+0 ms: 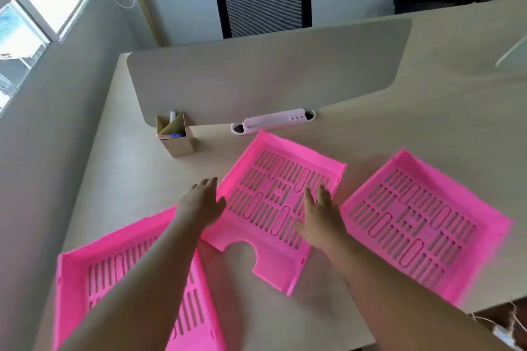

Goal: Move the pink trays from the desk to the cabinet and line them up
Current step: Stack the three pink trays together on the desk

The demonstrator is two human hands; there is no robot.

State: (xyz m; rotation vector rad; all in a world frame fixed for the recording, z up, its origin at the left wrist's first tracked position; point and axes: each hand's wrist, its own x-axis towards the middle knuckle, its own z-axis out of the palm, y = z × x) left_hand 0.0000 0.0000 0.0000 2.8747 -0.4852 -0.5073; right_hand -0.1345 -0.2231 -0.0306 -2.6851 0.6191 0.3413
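Three pink slotted trays lie flat on the pale desk (pixel 137 185). The middle tray (pixel 273 174) is turned at an angle, its notched front edge toward me. My left hand (pixel 201 204) hovers over that tray's left rim, fingers apart, holding nothing. My right hand (pixel 320 216) is spread over the tray's right half, also holding nothing. The left tray (pixel 85 273) lies near the desk's front left, partly hidden under my left forearm. The right tray (pixel 422 222) sits near the front right edge. No cabinet is in view.
A cardboard pen holder (pixel 175 134) stands at the foot of the grey divider panel (pixel 256 74). A white cable-port cover (pixel 273 121) sits behind the middle tray. A black mesh chair (pixel 262 0) is beyond the divider. A window (pixel 34 17) is at the left.
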